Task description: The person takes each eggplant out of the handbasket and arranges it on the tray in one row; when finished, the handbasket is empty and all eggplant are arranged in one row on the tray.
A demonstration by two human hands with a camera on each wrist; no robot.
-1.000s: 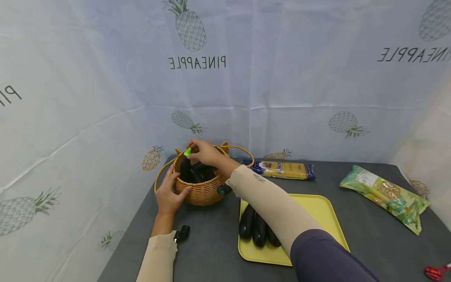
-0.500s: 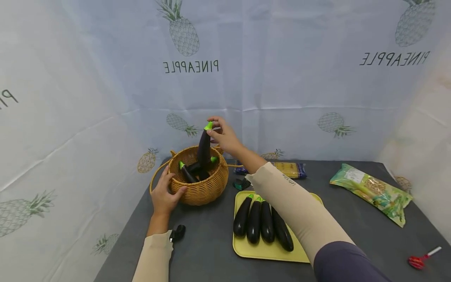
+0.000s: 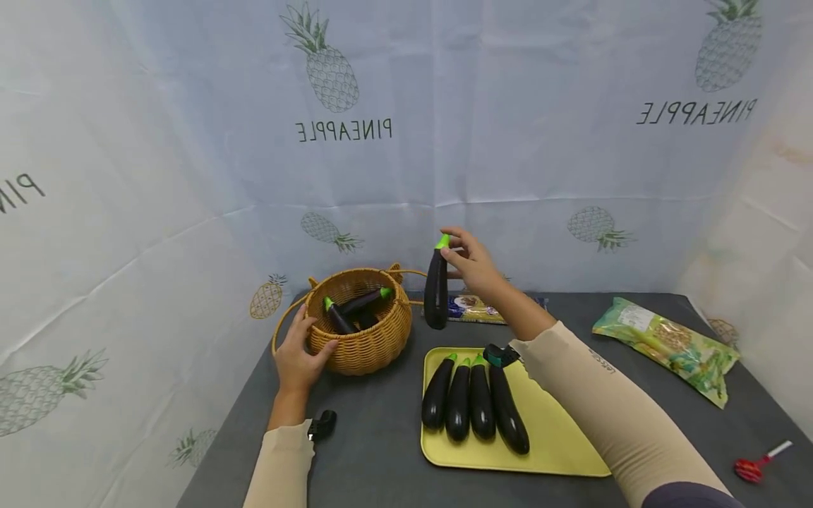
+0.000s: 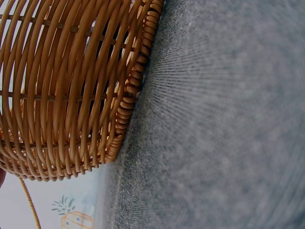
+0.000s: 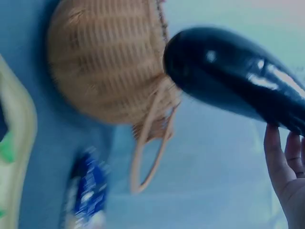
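My right hand (image 3: 478, 268) pinches a dark eggplant (image 3: 435, 291) by its bright green stem end. The eggplant hangs nearly upright in the air, to the right of the wicker basket (image 3: 365, 349); in the right wrist view the glossy eggplant (image 5: 228, 71) fills the upper right. My left hand (image 3: 300, 360) holds the basket's left front side, thumb across the front and fingers at the rim. Inside the basket lie green-stemmed eggplants (image 3: 339, 317), partly covering one another. Several eggplants (image 3: 459, 406) lie side by side on a yellow tray (image 3: 559, 441).
Behind the tray lies a blue and yellow packet (image 3: 479, 308), partly hidden by the right arm. A green food bag (image 3: 667, 346) lies at the right, with a red lollipop (image 3: 749, 470) nearer the front. A pineapple-print cloth (image 3: 508, 141) hangs behind the grey table (image 3: 375, 451).
My right hand has lifted the eggplant out of the basket and carried it to the right, toward the tray's far side. My left hand stays on the basket.
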